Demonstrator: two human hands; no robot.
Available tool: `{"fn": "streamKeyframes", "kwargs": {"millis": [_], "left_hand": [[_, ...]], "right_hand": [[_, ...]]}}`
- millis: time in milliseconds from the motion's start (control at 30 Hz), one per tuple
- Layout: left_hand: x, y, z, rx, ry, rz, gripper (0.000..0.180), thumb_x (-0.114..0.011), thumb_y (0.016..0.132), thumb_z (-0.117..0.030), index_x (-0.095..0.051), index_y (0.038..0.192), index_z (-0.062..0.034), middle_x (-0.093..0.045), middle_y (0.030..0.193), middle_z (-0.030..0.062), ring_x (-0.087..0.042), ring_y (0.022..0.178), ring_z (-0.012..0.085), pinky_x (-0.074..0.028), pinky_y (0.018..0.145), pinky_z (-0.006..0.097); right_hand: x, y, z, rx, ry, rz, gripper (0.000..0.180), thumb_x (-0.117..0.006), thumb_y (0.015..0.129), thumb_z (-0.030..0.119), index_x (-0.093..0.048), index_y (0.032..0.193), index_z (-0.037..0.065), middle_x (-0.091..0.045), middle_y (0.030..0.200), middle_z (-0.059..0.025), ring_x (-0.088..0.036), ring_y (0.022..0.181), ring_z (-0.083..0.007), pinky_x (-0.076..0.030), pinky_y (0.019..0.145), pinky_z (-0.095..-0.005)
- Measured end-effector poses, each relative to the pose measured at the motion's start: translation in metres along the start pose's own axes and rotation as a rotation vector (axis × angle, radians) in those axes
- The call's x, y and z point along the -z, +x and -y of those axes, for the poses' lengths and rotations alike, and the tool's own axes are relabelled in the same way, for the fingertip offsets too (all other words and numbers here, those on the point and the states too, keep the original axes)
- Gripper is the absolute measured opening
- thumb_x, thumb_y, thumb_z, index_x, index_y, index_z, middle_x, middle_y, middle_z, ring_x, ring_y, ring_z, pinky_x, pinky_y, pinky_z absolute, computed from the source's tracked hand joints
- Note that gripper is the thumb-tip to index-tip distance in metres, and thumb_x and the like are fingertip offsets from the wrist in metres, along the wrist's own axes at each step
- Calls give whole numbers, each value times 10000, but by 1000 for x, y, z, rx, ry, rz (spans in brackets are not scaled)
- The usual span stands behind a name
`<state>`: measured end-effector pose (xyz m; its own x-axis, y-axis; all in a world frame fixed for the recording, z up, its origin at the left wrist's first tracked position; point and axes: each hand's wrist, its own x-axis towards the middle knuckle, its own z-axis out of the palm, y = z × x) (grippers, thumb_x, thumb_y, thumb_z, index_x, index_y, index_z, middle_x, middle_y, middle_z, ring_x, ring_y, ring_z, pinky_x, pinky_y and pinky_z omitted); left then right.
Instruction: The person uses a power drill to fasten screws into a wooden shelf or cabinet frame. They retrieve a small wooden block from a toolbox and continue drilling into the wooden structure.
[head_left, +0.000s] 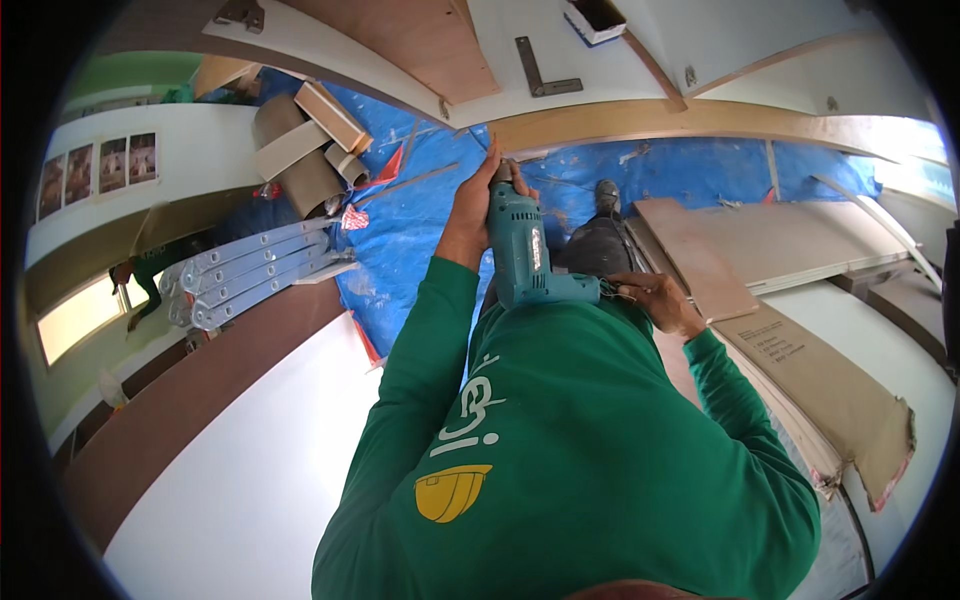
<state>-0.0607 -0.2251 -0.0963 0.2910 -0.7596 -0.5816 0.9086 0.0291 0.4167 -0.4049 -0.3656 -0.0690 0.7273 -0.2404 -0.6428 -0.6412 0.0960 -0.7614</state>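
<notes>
Between the two hands, close before the green shirt [590, 420], I find the teal drill [522, 250]. Its long axis runs away from the shirt, leaning slightly to the left, with the chuck [503, 174] at the far end and the handle [562, 288] turned to the right at the near end. My left hand [468, 208] is the nearer one to the chuck, and its fingers are closed around this front part. My right hand [662, 303] is at the handle's end, with fingers bent together; whether they pinch the cord or something else, I cannot tell. I judge that this relation, chuck at left and handle at right, decides any next grip. Beyond the chuck lies a wooden edge [620, 124], then a metal square [540, 88]; blue sheeting [690, 165] covers the floor below.
</notes>
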Motion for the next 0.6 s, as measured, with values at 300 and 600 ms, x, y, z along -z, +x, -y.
{"fn": "streamKeyframes", "kwargs": {"millis": [300,600], "left_hand": [[-18,-3,-9,17,63,4,467,-597,1103,-512,-652,1003,-59,-688,753,116,-740,783,327,-642,733,474],[-6,-4,-9,-35,22,-61,471,-592,1108,-508,-640,933,-74,-664,719,120,-722,763,345,-626,692,477]], "right_hand": [[-4,-3,0,-63,63,-22,297,-727,1061,266,-799,1261,58,-782,1132,-103,-704,1010,-180,-559,909,-351],[-1,5,-12,61,137,-53,265,-726,1052,212,-772,1264,59,-785,1085,-84,-706,992,-158,-560,906,-339]]}}
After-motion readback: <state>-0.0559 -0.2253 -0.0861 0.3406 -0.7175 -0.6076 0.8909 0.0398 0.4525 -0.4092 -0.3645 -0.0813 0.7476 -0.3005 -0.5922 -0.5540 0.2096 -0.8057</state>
